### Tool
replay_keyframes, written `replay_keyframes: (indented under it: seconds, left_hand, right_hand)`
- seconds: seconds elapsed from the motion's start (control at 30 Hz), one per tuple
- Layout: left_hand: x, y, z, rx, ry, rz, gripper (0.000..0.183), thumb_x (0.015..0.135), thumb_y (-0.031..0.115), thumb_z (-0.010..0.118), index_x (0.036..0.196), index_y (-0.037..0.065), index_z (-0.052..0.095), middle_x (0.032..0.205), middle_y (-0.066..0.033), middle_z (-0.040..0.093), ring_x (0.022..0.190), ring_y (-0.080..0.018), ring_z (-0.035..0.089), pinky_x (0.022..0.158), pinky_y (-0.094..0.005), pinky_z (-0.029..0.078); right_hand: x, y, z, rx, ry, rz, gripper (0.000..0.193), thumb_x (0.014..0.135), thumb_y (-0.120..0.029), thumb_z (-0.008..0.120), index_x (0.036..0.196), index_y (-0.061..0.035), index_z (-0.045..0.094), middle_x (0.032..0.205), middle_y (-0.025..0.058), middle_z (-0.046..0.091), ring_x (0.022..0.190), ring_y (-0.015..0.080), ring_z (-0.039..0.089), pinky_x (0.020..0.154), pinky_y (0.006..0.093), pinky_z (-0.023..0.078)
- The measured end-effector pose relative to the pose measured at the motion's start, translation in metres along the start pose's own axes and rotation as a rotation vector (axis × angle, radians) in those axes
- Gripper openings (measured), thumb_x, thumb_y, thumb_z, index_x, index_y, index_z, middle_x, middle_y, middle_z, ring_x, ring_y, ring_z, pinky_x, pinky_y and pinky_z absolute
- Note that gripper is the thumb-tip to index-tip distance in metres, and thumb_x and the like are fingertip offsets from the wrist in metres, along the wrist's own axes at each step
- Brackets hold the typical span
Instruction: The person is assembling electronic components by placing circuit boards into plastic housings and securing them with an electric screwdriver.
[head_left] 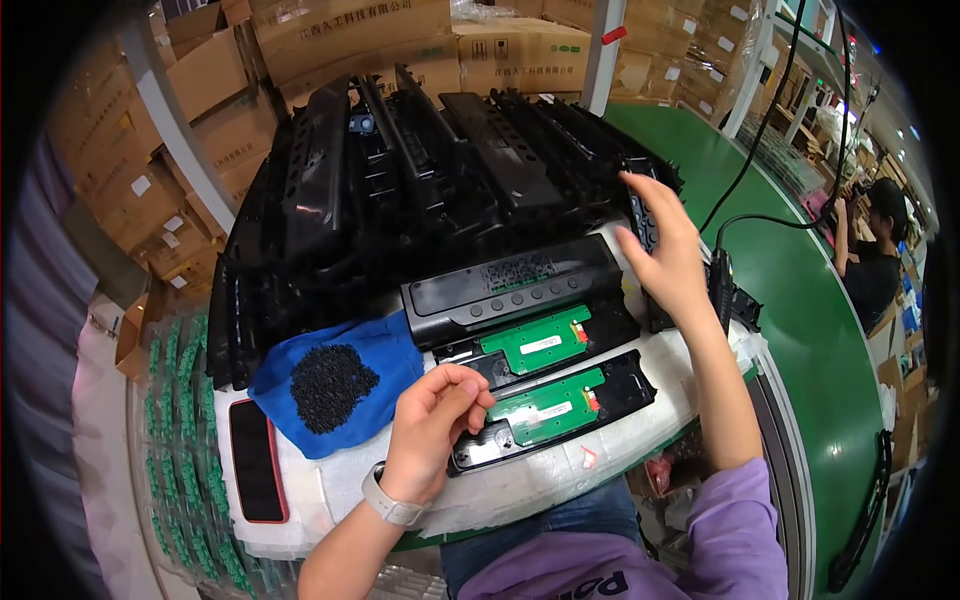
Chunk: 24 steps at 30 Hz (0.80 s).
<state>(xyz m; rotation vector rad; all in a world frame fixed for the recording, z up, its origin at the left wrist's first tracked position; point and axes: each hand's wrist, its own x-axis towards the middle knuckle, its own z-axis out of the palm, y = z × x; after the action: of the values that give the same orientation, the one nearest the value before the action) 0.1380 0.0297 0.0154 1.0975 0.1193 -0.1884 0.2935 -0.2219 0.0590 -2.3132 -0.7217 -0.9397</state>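
My left hand (437, 425) is curled with thumb and fingertips pressed together. It hovers at the left end of the nearest black plastic panel (630, 392), which carries a green circuit board (545, 412). Whatever it pinches is too small to make out. A second panel with a similar green board (538, 342) lies just beyond, and behind that is a black housing (515, 290) with a row of round buttons. My right hand (668, 250) is open, thumb and fingers apart, beside the right end of the black parts pile (500, 150).
A blue cloth (400, 360) holds a heap of tiny black pieces (332, 388). A red-edged phone (258, 460) lies at the left. A dark corded tool (720, 280) hangs beside my right forearm. Stacked green boards (185, 430) stand far left; another person (880, 240) is at right.
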Motion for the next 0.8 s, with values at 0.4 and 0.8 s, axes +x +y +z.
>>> replay_keyframes:
  seconds: [0.4, 0.8]
  left_hand:
    - [0.006, -0.007, 0.002, -0.052, 0.021, 0.038, 0.011, 0.091, 0.010, 0.049, 0.092, 0.000, 0.055, 0.080, -0.0060, 0.059, 0.064, -0.0085, 0.049, 0.060, -0.0208, 0.042]
    - [0.006, -0.004, -0.001, -0.064, 0.029, 0.057, 0.010, 0.092, 0.010, 0.050, 0.091, 0.001, 0.055, 0.079, -0.0063, 0.059, 0.063, -0.0087, 0.049, 0.060, -0.0215, 0.042]
  right_hand:
    - [-0.102, 0.019, -0.023, -0.315, -0.134, 0.450, 0.069, 0.070, -0.032, 0.070, 0.127, -0.0057, 0.042, 0.119, 0.0145, 0.050, 0.099, 0.0335, 0.057, 0.079, 0.0403, 0.049]
    - [-0.092, 0.017, -0.035, 0.024, 0.104, 0.568, 0.053, 0.063, -0.020, 0.068, 0.107, -0.0028, 0.045, 0.092, 0.0190, 0.062, 0.083, 0.0336, 0.062, 0.075, 0.0363, 0.049]
